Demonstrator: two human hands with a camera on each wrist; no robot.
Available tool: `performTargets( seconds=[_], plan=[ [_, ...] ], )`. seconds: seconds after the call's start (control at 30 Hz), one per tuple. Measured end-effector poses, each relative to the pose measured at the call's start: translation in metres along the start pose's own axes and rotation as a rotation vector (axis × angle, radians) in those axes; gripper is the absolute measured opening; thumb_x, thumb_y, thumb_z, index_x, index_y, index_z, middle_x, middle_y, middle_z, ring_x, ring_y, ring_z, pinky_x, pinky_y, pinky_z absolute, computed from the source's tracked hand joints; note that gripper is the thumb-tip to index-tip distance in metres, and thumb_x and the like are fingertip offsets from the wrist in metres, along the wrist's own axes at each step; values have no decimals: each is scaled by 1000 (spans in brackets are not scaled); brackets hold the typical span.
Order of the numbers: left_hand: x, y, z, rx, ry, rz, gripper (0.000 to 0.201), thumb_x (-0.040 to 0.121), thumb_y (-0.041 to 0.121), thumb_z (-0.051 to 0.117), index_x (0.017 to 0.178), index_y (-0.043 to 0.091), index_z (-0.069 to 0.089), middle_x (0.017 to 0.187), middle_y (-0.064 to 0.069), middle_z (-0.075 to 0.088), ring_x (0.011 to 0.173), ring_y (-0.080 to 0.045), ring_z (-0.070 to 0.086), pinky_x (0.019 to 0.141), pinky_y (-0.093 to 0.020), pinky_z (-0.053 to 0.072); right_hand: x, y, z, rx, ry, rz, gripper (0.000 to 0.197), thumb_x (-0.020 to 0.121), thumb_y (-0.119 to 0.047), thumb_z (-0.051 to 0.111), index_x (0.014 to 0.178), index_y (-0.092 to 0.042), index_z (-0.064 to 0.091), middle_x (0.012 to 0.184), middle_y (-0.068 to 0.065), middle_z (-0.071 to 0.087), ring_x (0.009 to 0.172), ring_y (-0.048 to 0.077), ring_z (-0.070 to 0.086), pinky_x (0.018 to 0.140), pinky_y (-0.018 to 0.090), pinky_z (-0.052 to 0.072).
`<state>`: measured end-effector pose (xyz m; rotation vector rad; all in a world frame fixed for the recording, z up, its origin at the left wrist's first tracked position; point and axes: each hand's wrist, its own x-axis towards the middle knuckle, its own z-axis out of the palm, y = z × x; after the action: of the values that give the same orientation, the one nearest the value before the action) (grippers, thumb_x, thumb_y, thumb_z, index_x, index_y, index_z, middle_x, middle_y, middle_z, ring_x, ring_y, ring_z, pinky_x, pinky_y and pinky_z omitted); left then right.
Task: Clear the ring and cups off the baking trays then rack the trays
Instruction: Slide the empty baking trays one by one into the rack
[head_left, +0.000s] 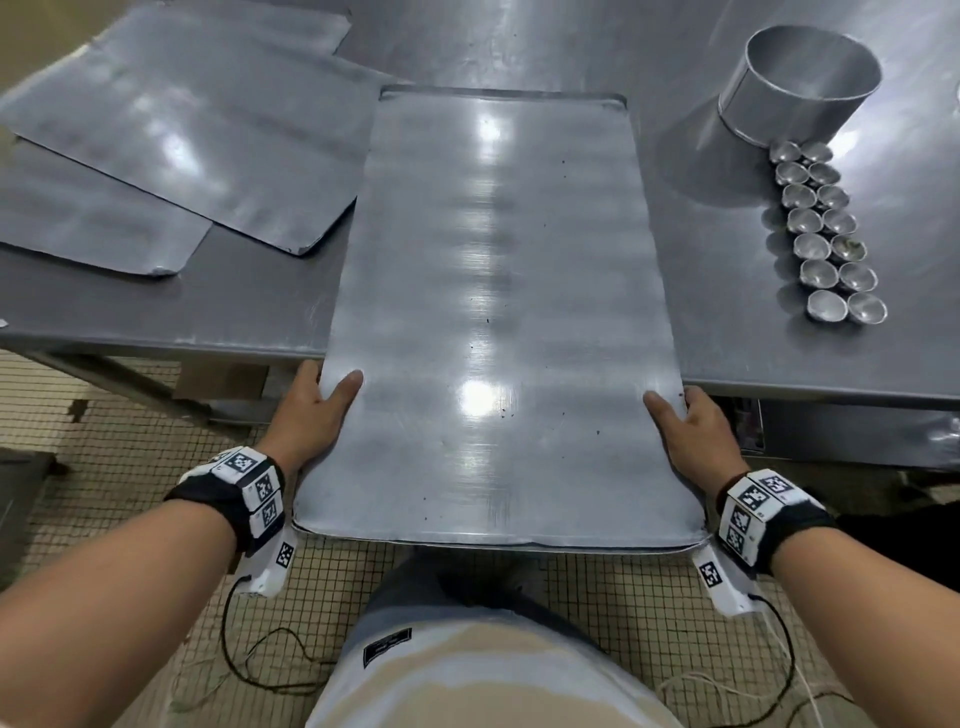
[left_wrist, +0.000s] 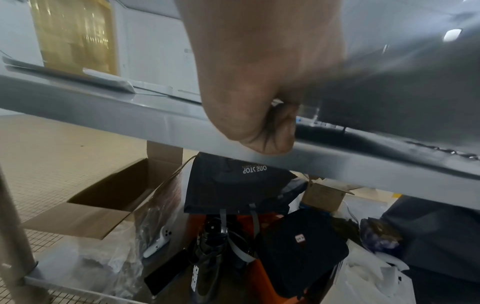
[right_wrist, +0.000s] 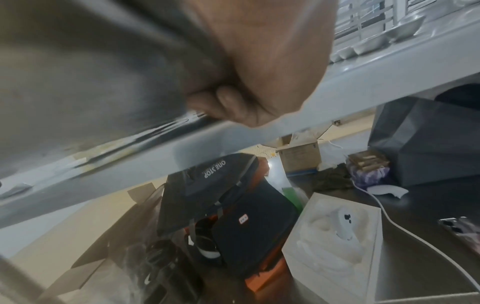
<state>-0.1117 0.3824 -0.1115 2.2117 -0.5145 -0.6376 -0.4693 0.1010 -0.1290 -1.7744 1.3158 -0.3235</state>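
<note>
A long bare metal baking tray lies lengthwise in front of me, its near half hanging past the table's front edge. My left hand grips its left edge, thumb on top and fingers curled beneath, as the left wrist view shows. My right hand grips the right edge the same way. The tall metal ring stands on the table at the far right. Two rows of several small metal cups sit just in front of it.
Two more flat trays lie overlapped on the steel table at the left. Under the table sit cardboard boxes, dark bags and a white box. Tiled floor lies below me.
</note>
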Motion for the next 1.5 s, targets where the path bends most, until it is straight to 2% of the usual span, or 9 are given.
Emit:
performTargets(
  seconds=[0.4,0.5,0.63,0.8,0.9,1.07,1.27,1.4,1.5],
  plan=[
    [-10,38,-29,-82,67,147,35,95,43,65,117,16,61,102,15,67,90,5,62,71,-16,45,-3,-51,-36,133,70,-135,30,93,-40,69,106,-13,68,98,-5,73,91,9,68,84,31,51],
    [-14,54,-43,-94,130,174,31,95,42,66,113,17,61,98,15,66,88,2,62,69,-18,45,3,-75,-43,133,83,-186,32,92,-43,68,105,-14,69,96,-8,72,91,9,67,80,28,48],
    [-10,71,-76,-90,247,221,31,93,45,67,108,19,61,96,11,66,85,-1,61,69,-26,47,21,-116,-43,123,107,-265,64,81,-67,64,119,-15,66,114,-1,71,106,19,66,96,38,52],
    [4,69,-139,-120,372,258,45,87,59,68,111,21,65,101,6,72,92,-14,69,81,-37,55,33,-195,-31,140,45,-399,38,91,-48,68,109,-15,70,102,-5,74,94,11,70,90,36,56],
    [3,65,-186,-209,435,242,62,77,73,67,114,24,64,105,8,74,95,-13,72,86,-45,59,48,-241,-10,134,51,-451,70,79,-72,66,120,-15,66,115,0,72,106,19,69,97,45,54],
    [-10,52,-278,-224,610,230,60,77,66,71,112,19,63,104,2,74,93,-18,73,81,-44,60,28,-350,38,116,-42,-673,29,97,-32,65,109,-6,65,99,-1,61,94,19,58,81,29,41],
    [-36,25,-383,-174,853,205,46,86,47,75,111,11,62,99,2,72,83,-10,70,68,-29,56,31,-456,126,197,-151,-842,32,92,-47,66,90,-15,66,87,1,73,82,21,70,80,43,57],
    [-60,-10,-444,-166,986,170,54,80,62,75,107,16,65,95,0,75,83,-20,73,74,-44,61,18,-517,189,262,-262,-925,29,92,-45,68,100,-17,67,90,0,74,84,20,71,81,39,56],
    [-87,-23,-466,-120,1107,133,36,88,42,75,101,12,61,84,7,66,73,-6,62,62,-21,50,3,-552,233,254,-334,-976,24,92,-43,68,99,-21,62,88,-1,69,79,13,65,77,34,49]
  ],
)
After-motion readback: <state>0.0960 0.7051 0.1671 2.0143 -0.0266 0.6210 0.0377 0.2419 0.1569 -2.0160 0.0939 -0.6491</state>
